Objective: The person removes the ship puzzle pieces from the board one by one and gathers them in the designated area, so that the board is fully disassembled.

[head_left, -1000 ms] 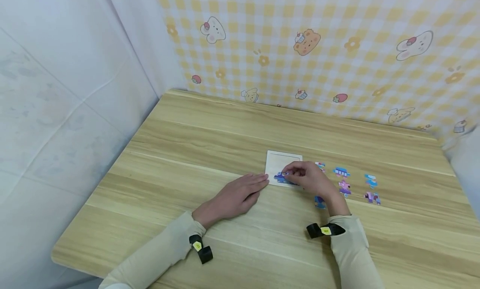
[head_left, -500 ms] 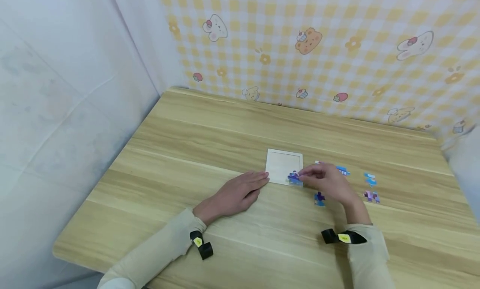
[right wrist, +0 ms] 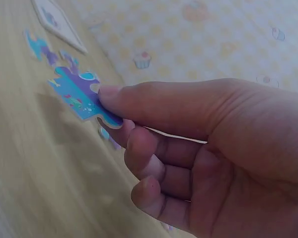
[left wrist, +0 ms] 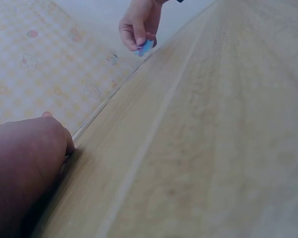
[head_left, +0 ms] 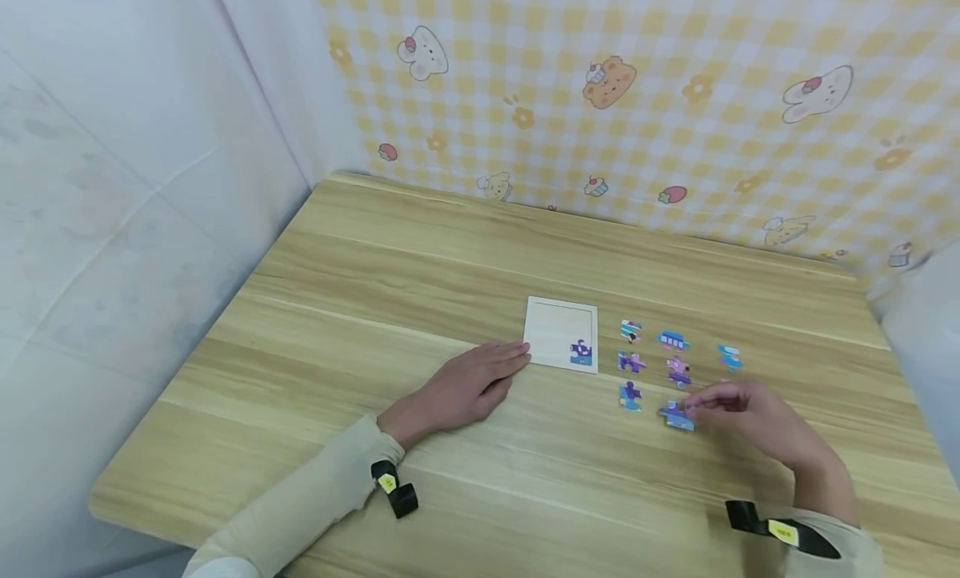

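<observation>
My right hand (head_left: 750, 415) pinches a blue-and-purple jigsaw piece (head_left: 677, 415) between thumb and fingers, over the right side of the table. In the right wrist view the piece (right wrist: 77, 96) shows a small fish on its blue part, and its shadow falls on the wood below. My left hand (head_left: 468, 386) lies flat on the table, its fingertips touching the left edge of the square white puzzle tray (head_left: 558, 299). A single purple-and-blue piece (head_left: 581, 353) sits in the tray's lower right corner. In the left wrist view, my left hand (left wrist: 27, 163) is seen only in part.
Several loose jigsaw pieces lie right of the tray in rough rows, including a striped piece (head_left: 631, 330), a bus piece (head_left: 673, 340), a pink-and-purple piece (head_left: 678, 369) and a light-blue piece (head_left: 730, 357). A checked cloth (head_left: 555, 128) hangs behind the wooden table (head_left: 420, 253).
My right hand has moved right and nearer, from over the tray past the loose pieces, with a jigsaw piece in its pinch. The left hand stays at the tray's edge.
</observation>
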Demonstrator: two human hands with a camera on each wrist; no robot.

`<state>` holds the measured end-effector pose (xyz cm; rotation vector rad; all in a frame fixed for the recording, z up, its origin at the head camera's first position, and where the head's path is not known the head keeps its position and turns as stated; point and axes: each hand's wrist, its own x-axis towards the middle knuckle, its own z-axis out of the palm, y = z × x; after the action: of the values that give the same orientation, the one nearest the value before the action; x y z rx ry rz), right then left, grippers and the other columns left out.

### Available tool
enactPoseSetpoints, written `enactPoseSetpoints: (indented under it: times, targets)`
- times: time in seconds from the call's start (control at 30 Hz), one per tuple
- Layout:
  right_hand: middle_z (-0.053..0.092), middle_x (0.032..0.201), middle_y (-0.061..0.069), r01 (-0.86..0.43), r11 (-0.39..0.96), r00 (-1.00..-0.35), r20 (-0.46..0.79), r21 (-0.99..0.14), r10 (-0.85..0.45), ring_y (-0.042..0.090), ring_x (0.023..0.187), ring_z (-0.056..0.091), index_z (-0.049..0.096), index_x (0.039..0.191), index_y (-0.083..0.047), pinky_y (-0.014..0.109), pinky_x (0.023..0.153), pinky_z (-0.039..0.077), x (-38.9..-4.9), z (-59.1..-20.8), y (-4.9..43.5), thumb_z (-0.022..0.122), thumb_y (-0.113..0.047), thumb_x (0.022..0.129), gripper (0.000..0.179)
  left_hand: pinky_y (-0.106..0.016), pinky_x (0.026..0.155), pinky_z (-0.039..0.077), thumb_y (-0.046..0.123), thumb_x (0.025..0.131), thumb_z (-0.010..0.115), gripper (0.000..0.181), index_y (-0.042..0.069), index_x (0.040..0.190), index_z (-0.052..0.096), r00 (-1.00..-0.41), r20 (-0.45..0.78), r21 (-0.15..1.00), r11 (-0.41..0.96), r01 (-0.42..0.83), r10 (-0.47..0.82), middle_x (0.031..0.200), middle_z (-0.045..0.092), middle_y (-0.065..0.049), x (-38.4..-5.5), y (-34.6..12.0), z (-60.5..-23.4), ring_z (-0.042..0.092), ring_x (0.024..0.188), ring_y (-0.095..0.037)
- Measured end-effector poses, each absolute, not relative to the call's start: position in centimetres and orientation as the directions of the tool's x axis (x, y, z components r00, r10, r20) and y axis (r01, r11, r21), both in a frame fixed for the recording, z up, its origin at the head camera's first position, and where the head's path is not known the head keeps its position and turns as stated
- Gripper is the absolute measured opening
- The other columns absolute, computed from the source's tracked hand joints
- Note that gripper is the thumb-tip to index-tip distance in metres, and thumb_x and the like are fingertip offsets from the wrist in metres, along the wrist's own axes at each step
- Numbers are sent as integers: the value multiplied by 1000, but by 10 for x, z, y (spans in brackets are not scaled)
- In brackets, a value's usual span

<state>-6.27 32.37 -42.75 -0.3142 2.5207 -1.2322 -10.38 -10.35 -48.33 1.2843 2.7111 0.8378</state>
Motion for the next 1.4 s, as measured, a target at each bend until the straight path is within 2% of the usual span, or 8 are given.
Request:
enactPoseSetpoints:
  times: [0.17,0.33,0.63,1.2,1.4]
  targets:
    - [71,99,-3,-96,660,-941,-148,-745,-303,4,85,63,78,106,-2,21,69,54,-61,-432,328,70,-2,97,13,-34,127,23,15,109,47,44,2,152,50,-660,202,491,509,707,723,159,45,-9,-103,-103,-484,39,150,-20]
    - [73,98,3,-122,711,-949,-129,-693,-288,2,81,59,79,104,-2,20,67,53,-64,-433,320,71,-1,95,12,-35,127,24,15,109,48,44,2,151,50,-658,218,489,502,713,721,158,46,-9,-103,-103,-484,39,149,-20]
    - [73,97,6,-53,752,-956,-184,-657,-229,4,79,57,79,105,-1,21,65,53,-66,-429,314,72,-2,95,13,-36,126,25,14,109,49,44,2,151,52,-647,233,472,498,728,726,158,47,-9,-106,-101,-482,41,149,-21]
    - [74,96,7,-46,780,-969,-163,-625,-188,5,78,59,80,97,-5,21,66,54,-68,-433,311,75,-1,92,9,-37,126,26,13,108,49,43,1,150,52,-648,236,476,495,727,724,157,48,-11,-105,-102,-481,41,148,-22]
    - [75,96,6,-123,744,-975,-58,-657,-212,4,76,60,80,100,-5,20,62,53,-64,-429,315,74,-3,94,8,-37,126,26,13,108,49,43,1,150,52,-644,233,470,495,731,729,157,49,-11,-106,-103,-483,42,148,-22]
